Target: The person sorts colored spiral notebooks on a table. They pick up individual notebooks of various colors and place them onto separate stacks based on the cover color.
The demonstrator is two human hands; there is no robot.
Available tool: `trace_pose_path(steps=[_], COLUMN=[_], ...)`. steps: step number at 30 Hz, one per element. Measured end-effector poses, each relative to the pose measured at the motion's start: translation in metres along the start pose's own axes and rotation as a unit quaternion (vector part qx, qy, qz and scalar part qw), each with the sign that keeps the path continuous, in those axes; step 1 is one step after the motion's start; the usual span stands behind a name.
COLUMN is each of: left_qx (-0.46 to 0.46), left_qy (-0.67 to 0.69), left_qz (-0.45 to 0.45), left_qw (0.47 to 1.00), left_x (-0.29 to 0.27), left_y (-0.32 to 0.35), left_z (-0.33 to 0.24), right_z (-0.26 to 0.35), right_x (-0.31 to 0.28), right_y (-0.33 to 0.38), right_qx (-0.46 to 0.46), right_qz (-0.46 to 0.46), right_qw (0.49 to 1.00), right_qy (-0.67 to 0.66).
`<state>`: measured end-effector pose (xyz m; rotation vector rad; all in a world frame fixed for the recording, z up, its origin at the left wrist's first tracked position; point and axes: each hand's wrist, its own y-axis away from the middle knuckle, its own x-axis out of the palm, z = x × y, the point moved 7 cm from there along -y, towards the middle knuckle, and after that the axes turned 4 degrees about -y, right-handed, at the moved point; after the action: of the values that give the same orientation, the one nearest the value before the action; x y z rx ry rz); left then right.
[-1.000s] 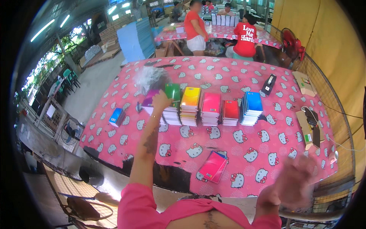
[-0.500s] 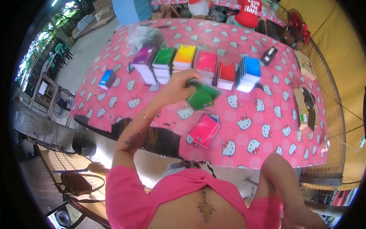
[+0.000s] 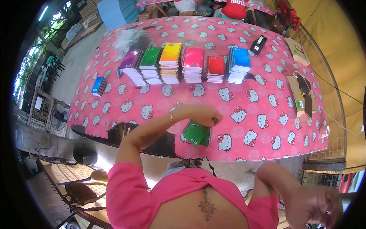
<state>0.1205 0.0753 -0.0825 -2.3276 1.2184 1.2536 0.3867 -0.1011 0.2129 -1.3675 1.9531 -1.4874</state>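
At the near edge of the table, green notebooks (image 3: 197, 134) lie flat, the top one turned at an angle over another. My left hand (image 3: 207, 114) is closed at their far edge, gripping the green notebook there; its fingertips are partly hidden. Low at the right, off the table, my right hand (image 3: 314, 206) is smeared by motion, so its fingers cannot be read. Beyond my left hand stands a row of notebook stacks: purple (image 3: 132, 63), green (image 3: 150, 61), yellow (image 3: 170, 57), pink (image 3: 193, 61), a lower red one (image 3: 215, 68) and blue (image 3: 239, 61).
A small blue notebook stack (image 3: 98, 86) sits at the left of the pink patterned table cover (image 3: 152, 101). Clear plastic (image 3: 133, 40) lies behind the row. A black tape dispenser (image 3: 259, 45) and cardboard boxes (image 3: 297, 95) stand at the right. People in the background are partly cut off.
My left hand has brought the green notebooks down toward me onto the table, where they cover the pink notebook seen before. My right hand has shifted at the lower right.
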Motion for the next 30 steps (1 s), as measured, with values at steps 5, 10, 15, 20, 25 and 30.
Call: trace_pose_path(steps=[5, 10, 15, 20, 25, 30], left_qx=[-0.007, 0.004, -0.069, -0.284, -0.520, -0.516], left_qy=[-0.001, -0.251, -0.200, -0.282, -0.241, -0.256], left_qz=[0.069, -0.103, -0.293, -0.578, -0.437, -0.468], left_qw=[0.998, 0.962, 0.932, 0.711, 0.694, 0.670], left_x=[0.006, 0.087, -0.012, -0.164, -0.176, -0.190], left_y=[-0.008, -0.004, 0.010, 0.112, 0.135, 0.140], left_z=[0.004, 0.036, 0.072, 0.135, 0.205, 0.222], right_z=[-0.033, -0.018, 0.030, 0.011, 0.003, -0.002], right_x=[-0.079, -0.140, -0.147, -0.155, -0.165, -0.145], right_y=[0.126, 0.370, 0.429, 0.396, 0.399, 0.418], right_qx=[0.275, 0.662, 0.674, 0.670, 0.672, 0.723], right_qz=[-0.278, -0.366, -0.393, -0.370, -0.353, -0.368], right_qw=[0.900, 0.557, 0.508, 0.539, 0.544, 0.472], right_qy=[0.190, 0.343, 0.364, 0.352, 0.358, 0.344])
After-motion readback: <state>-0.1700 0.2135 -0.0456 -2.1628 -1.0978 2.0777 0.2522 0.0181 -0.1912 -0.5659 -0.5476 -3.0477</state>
